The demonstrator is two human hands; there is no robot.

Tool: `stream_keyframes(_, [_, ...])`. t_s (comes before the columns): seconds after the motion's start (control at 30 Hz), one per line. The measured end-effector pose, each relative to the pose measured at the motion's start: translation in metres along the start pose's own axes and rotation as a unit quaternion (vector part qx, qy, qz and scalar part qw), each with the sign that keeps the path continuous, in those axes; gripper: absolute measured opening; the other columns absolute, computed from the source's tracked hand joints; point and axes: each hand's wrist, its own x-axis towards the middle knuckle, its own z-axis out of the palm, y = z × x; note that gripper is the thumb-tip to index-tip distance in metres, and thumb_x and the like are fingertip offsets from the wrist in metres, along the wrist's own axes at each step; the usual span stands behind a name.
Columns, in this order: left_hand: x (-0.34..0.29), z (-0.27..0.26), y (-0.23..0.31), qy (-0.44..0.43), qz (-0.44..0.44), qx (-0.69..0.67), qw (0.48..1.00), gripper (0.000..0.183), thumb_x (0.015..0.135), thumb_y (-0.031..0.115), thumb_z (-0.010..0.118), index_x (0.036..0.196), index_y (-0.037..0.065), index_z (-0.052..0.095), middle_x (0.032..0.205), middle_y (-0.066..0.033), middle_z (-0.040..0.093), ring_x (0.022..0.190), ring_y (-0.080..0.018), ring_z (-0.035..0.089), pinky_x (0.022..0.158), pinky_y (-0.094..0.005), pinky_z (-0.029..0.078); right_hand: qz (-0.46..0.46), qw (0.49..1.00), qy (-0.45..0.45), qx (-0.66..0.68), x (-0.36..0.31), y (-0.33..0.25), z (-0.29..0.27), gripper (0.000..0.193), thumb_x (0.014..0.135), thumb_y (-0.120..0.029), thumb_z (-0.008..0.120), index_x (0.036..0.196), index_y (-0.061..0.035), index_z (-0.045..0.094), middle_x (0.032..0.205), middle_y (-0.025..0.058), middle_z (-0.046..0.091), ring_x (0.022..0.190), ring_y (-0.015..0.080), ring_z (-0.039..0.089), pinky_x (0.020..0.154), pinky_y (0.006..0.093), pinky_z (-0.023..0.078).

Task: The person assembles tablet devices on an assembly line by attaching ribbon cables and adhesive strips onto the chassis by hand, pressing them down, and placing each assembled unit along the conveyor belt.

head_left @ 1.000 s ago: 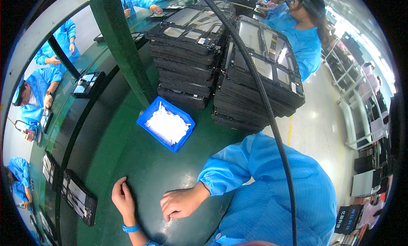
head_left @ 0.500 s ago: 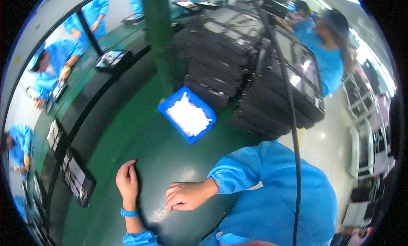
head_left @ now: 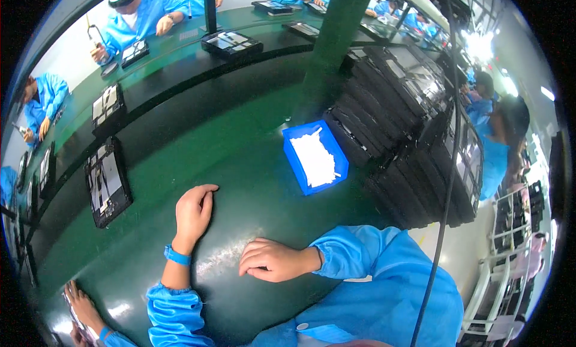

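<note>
My left hand (head_left: 195, 212) rests on the green tabletop (head_left: 252, 161), its fingers pointing right and the thumb a little apart; nothing shows in it. A blue band circles that wrist. To its right, my right hand (head_left: 268, 260) lies on the table with fingers curled under, and no object shows in it. Beyond my hands stands a blue bin (head_left: 337, 156) filled with small white pieces, touched by neither hand. To the left of my left hand, a dark flat device with an exposed inner side (head_left: 108, 180) lies on the table.
Tall stacks of black flat units (head_left: 420, 185) stand at the right, beside the bin. A black cable (head_left: 441, 239) hangs across the right side. A green post (head_left: 336, 32) rises at the back. A neighbour's hands (head_left: 87, 308) are at lower left. More workers in blue sit opposite.
The view has swung, so the bin and stacks sit farther right. A neighbour's hands have come into view at lower left. My hands stay resting on the table, with nothing picked up.
</note>
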Motion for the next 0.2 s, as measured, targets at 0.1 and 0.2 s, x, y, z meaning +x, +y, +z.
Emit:
stream_keyframes(0.1, [0.0013, 0.0003, 0.0018, -0.002, -0.001, -0.002, 1.000, 0.015, 0.086, 0.008, 0.057, 0.096, 0.005, 0.069, 0.086, -0.0154, 0.067, 0.080, -0.0339, 0.063, 0.073, -0.0406, 0.050, 0.007, 1.000, -0.007, -0.003, 0.0000, -0.0015, -0.0023, 0.013, 0.083, -0.009, 0.059, 0.094, -0.0110, 0.066, 0.094, 0.0028, 0.067, 0.098, 0.0235, 0.058, 0.090, 0.0402, 0.041])
stream_keyframes(0.2, [0.0000, 0.0005, 0.0017, -0.002, 0.001, -0.001, 1.000, 0.016, 0.086, 0.009, 0.058, 0.097, 0.006, 0.069, 0.088, -0.0157, 0.067, 0.082, -0.0339, 0.064, 0.074, -0.0409, 0.050, 0.009, 1.000, -0.015, -0.003, 0.0000, -0.0020, -0.0040, 0.013, 0.083, -0.009, 0.060, 0.094, -0.0107, 0.066, 0.096, 0.0032, 0.067, 0.098, 0.0237, 0.058, 0.090, 0.0409, 0.041])
